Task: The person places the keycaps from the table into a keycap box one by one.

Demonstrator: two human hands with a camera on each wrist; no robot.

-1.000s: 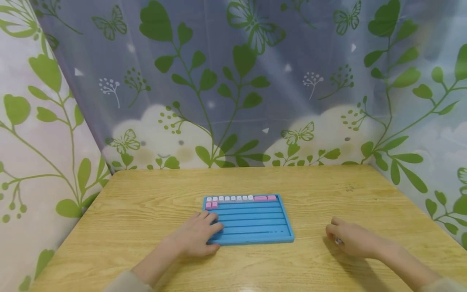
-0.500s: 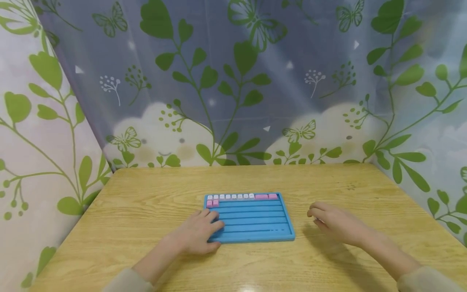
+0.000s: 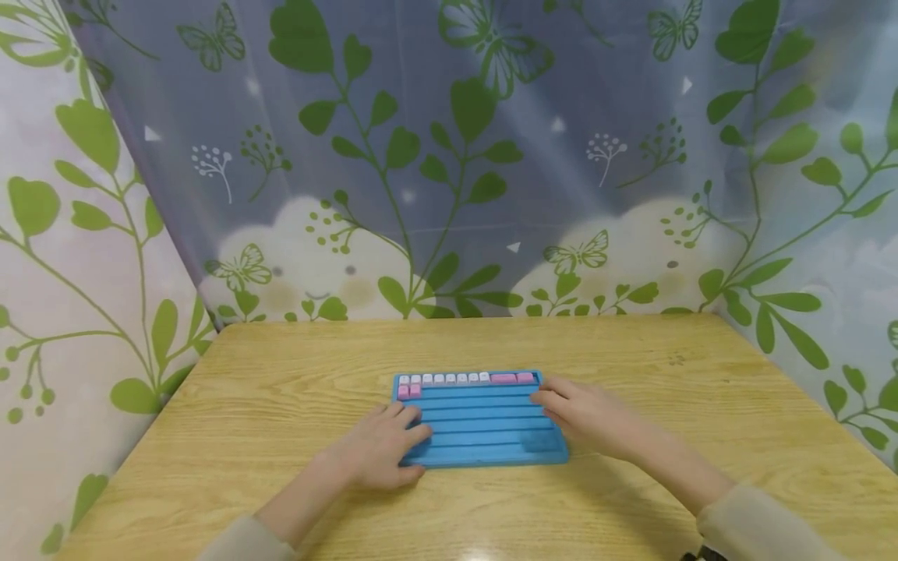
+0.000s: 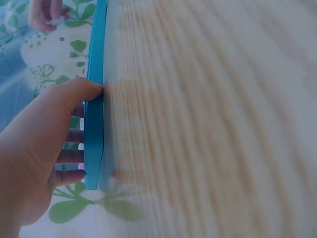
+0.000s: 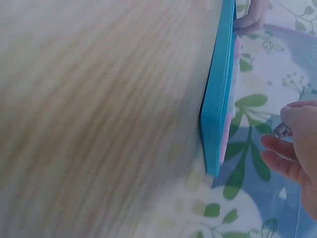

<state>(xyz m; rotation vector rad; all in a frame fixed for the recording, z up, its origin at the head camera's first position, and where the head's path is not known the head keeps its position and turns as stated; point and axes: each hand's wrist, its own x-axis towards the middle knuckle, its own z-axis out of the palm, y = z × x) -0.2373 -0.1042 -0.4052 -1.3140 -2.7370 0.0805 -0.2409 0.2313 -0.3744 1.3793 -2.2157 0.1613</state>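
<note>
A blue keycap tray [image 3: 477,425] with ridged rows lies flat on the table. White keycaps [image 3: 450,379] and two wider pink keycaps [image 3: 512,379] line its back row; two pink keycaps [image 3: 409,391] sit below at the left. My left hand [image 3: 379,452] holds the tray's front-left corner, thumb against the front side [image 4: 94,144], fingers over the top. Above the tray's right edge is my right hand [image 3: 589,413], its fingertips by the second row. In the right wrist view it pinches a small greyish keycap [image 5: 282,130], hidden in the head view.
The wooden table [image 3: 295,366] extends around the tray on all sides. Behind it hangs a patterned curtain [image 3: 449,195] with leaves and clouds, and similar cloth flanks both sides. A dark band [image 3: 705,553] shows at the right sleeve.
My right hand has moved left, from the table at the right to over the tray's right edge, holding the small keycap. My left hand has stayed at the tray's corner.
</note>
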